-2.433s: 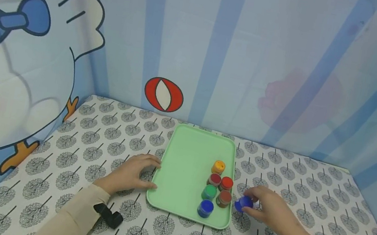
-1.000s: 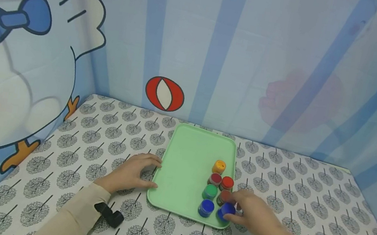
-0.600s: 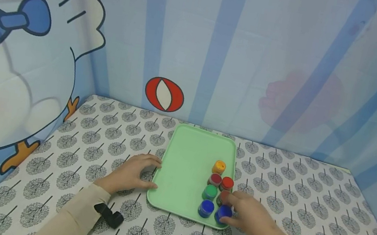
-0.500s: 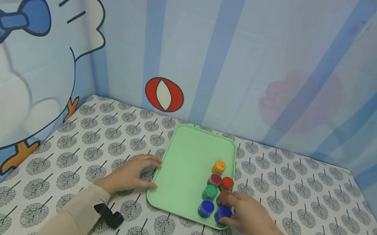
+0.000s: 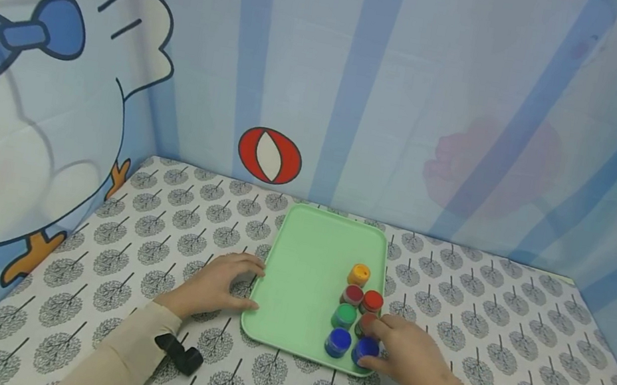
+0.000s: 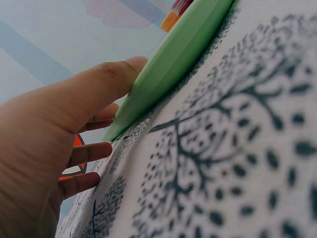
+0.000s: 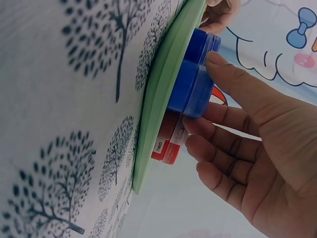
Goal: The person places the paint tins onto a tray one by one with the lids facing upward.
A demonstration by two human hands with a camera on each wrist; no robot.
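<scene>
A light green tray [image 5: 303, 266] lies on the patterned cloth. My right hand [image 5: 416, 354] pinches a blue paint jar [image 5: 365, 352] that stands in the tray's near right corner. In the right wrist view the thumb is on the lid of this blue jar [image 7: 190, 89], with fingertips at its other side. A second blue jar [image 5: 337, 342] stands just left of it, and a brown-red jar [image 5: 365, 324] behind it is partly covered by my fingers. My left hand [image 5: 218, 282] rests at the tray's left edge, fingers spread and loosely bent; its thumb touches the rim in the left wrist view.
Also on the tray's right side are a green jar [image 5: 345, 316], a dark red jar [image 5: 353, 295], a bright red jar [image 5: 372, 301] and an orange jar [image 5: 359, 274]. Behind the table hangs a striped blue curtain [image 5: 315, 72] with a cartoon duck.
From the cloth right of the tray, my right hand has brought the blue jar leftward into the near right corner. Over the last half second it hardly moves. The left hand stays put.
</scene>
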